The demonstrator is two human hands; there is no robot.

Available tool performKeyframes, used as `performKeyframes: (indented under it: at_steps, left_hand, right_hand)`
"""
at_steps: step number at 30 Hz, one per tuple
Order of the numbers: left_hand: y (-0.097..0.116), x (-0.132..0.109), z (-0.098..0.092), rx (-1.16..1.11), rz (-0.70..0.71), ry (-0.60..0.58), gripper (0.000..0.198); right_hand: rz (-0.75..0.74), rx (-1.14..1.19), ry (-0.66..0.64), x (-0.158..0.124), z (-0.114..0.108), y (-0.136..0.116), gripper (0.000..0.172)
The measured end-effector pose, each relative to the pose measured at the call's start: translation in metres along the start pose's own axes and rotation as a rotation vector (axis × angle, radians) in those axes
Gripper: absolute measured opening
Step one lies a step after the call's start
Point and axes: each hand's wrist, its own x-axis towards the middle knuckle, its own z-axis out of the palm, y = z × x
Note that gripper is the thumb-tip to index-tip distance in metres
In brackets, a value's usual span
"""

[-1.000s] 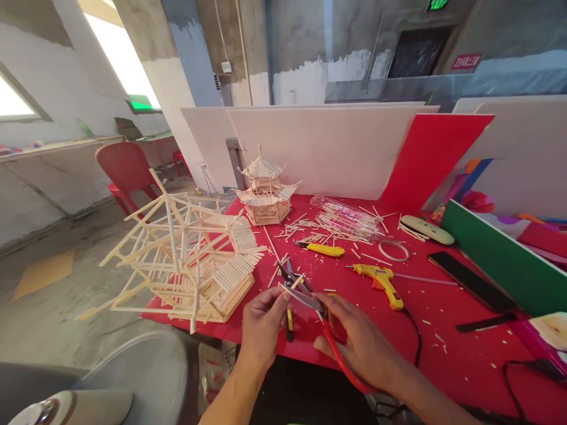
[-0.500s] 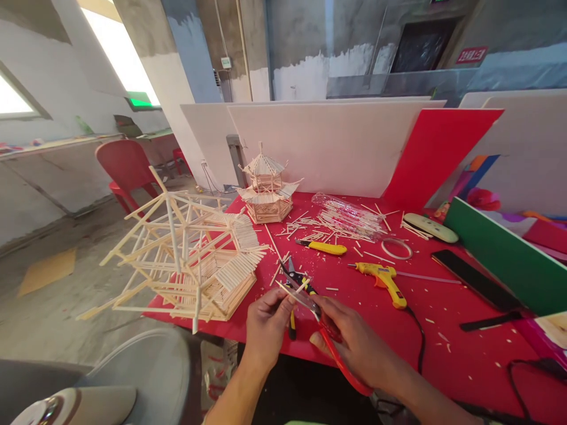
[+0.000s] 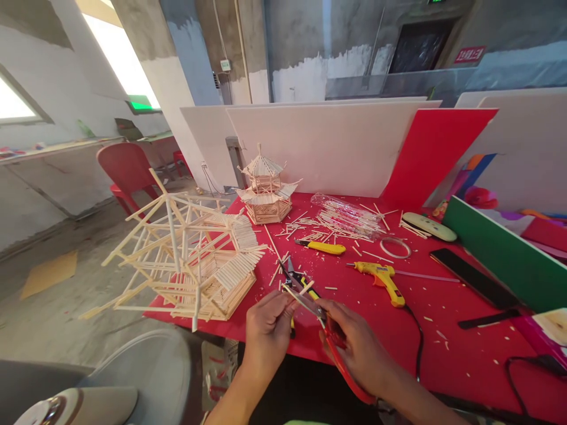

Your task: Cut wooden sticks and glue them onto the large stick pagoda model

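Near the table's front edge, my left hand [image 3: 268, 330] pinches a short pale wooden stick [image 3: 306, 288] between thumb and fingers. My right hand [image 3: 358, 342] is wrapped round scissors with red handles [image 3: 348, 372]. Their metal blades [image 3: 305, 302] point toward my left fingertips and lie across the stick. Whether the blades bite into the wood I cannot tell. Just beyond my hands lie black and yellow cutters [image 3: 295, 274], partly hidden by them. A partly built stick frame [image 3: 199, 289] with slatted roof panels rests at the left, overhanging the table edge.
A small stick pagoda [image 3: 264, 192] stands at the back. Loose sticks in plastic wrap [image 3: 348, 215], a yellow utility knife [image 3: 325, 247], a tape roll [image 3: 396, 248], a yellow glue gun [image 3: 383, 280] with its cord and a black phone [image 3: 472, 277] lie on the red table [image 3: 367, 330].
My hands keep their grips. The stick and the scissors have shifted slightly to the right, and the fingers of my right hand have moved a little on the handles.
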Motion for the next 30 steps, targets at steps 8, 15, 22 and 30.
performKeyframes:
  at_steps: [8,15,22,30]
  left_hand:
    - [0.008,0.003,-0.001,0.01,-0.044,-0.047,0.037]
    - [0.006,0.008,-0.008,-0.493,-0.503,-0.431,0.039]
    - [0.01,0.006,-0.002,-0.186,-0.266,-0.222,0.039]
    - [0.011,0.012,-0.013,-0.255,-0.255,-0.473,0.034]
  right_hand:
    - [-0.008,0.041,-0.02,-0.005,-0.004,0.002,0.051]
    - [-0.043,0.002,-0.049,-0.005,-0.01,-0.003,0.049]
    - [-0.017,0.013,0.037,-0.006,-0.008,0.005,0.048]
    - [-0.029,-0.004,-0.002,-0.01,-0.007,-0.001,0.052]
